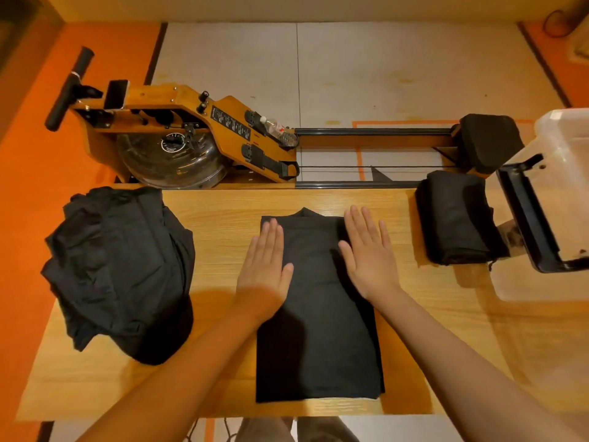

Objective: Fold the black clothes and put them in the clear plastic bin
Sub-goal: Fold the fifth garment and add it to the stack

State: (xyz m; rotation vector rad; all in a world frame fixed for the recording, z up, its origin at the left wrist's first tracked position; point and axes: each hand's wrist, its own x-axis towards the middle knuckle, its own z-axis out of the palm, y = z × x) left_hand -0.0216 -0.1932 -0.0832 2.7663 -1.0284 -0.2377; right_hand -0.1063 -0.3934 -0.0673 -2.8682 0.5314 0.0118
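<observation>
Left hand [264, 269], right hand [366, 260] flat on black garment [318, 346]

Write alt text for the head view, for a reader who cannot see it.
The left hand and right hand lie flat on a half-folded black garment on a table. A pile of black clothes lies at the left, a folded stack at the right beside a clear plastic bin.

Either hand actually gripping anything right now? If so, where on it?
Nothing gripped. Left hand and right hand lie flat, fingers straight, on the upper part of the black garment, one at each side edge.
</observation>
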